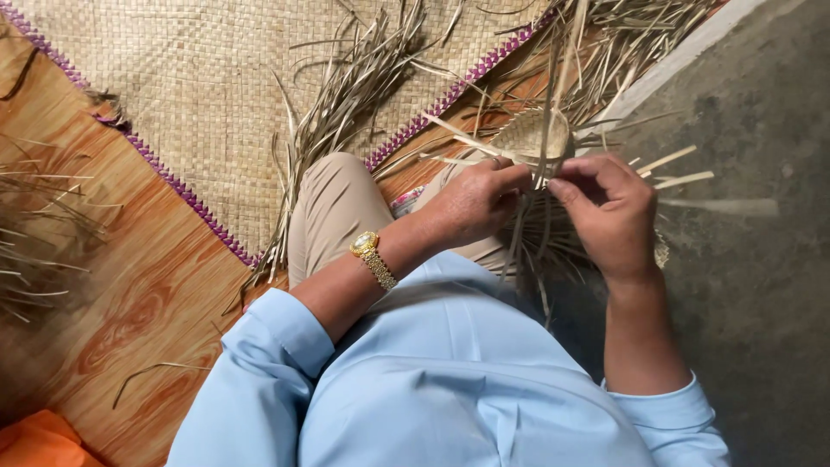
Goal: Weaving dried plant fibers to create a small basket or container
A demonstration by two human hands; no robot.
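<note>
My left hand (pixel 474 201), with a gold wristwatch (pixel 372 256) on the wrist, pinches pale dried leaf strips (pixel 519 156) of a small half-woven piece (pixel 538 131) held over my lap. My right hand (pixel 609 212) meets it from the right, fingers closed on the same strips at the piece's lower edge. Loose strip ends (pixel 683 177) fan out to the right and hang down between my hands. My light blue sleeves and beige trousers fill the lower middle.
A large woven mat (pixel 199 95) with a purple zigzag edge lies on wood-pattern flooring (pixel 130 311). A bundle of dried leaves (pixel 346 95) lies across it. More dried strips (pixel 35 233) sit at left. Grey concrete floor (pixel 752 277) at right. Orange cloth (pixel 39 441) at bottom left.
</note>
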